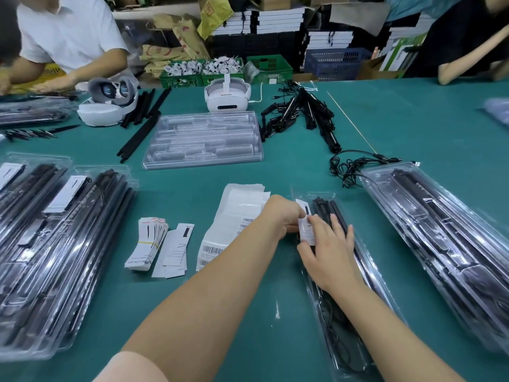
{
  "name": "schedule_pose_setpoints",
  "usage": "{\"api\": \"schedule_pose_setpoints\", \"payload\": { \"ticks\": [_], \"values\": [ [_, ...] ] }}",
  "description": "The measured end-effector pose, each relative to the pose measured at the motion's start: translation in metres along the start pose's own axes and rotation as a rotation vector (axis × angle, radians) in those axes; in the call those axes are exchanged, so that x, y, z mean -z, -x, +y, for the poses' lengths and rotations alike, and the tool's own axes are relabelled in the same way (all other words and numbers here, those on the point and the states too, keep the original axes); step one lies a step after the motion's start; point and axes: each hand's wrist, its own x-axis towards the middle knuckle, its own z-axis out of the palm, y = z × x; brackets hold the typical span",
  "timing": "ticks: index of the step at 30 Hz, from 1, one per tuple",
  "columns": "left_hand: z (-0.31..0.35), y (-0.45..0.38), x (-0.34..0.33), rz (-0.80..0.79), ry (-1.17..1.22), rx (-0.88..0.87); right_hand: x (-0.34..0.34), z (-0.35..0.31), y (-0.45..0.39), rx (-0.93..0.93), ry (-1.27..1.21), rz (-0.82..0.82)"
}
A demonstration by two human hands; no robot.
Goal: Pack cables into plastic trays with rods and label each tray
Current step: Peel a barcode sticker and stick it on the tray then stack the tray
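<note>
A narrow clear plastic tray [355, 321] with black rods and a cable lies lengthwise in front of me on the green table. A white label card [306, 230] rests on the tray's upper end. My left hand [283, 216] pinches the card's left edge. My right hand [327, 249] lies flat on the tray with its fingers spread, thumb and fingertips touching the card. A strip of barcode stickers [220, 244] lies left of my hands. Beside it sit a banded bundle of label cards [147, 242] and loose cards [175, 250].
Stacks of packed trays sit at the left [55, 244] and right [440, 238]. Empty clear trays [203, 139] lie in the centre, with loose black rods [140, 133], cables [355, 168], rod bundles [311, 117] and two white headsets [227, 96] behind. Other people work at the far edges.
</note>
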Motion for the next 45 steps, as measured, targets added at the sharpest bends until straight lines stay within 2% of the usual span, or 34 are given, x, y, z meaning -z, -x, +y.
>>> {"api": "schedule_pose_setpoints", "payload": {
  "ticks": [9,12,17,22,26,39,45],
  "values": [
    [-0.004,-0.003,0.005,-0.005,-0.017,-0.007,-0.003,0.002,-0.001,0.004,0.014,0.009],
    [-0.005,-0.010,0.007,0.024,-0.192,-0.064,-0.005,0.002,-0.001,0.007,0.027,0.018],
    [-0.001,-0.011,0.013,0.093,-0.758,-0.185,-0.007,0.003,-0.001,0.008,0.112,0.010],
    [-0.001,-0.013,0.004,0.204,-0.835,-0.235,-0.005,0.002,0.000,0.018,0.158,-0.002],
    [0.006,-0.019,0.008,0.102,-0.766,-0.130,-0.003,0.002,0.000,0.021,0.197,-0.042],
    [0.004,-0.041,0.012,0.027,-0.411,0.007,0.007,-0.020,-0.004,-0.009,0.310,-0.175],
    [0.001,-0.044,0.016,-0.001,-0.206,0.027,0.008,-0.042,-0.003,0.026,0.312,-0.129]
  ]
}}
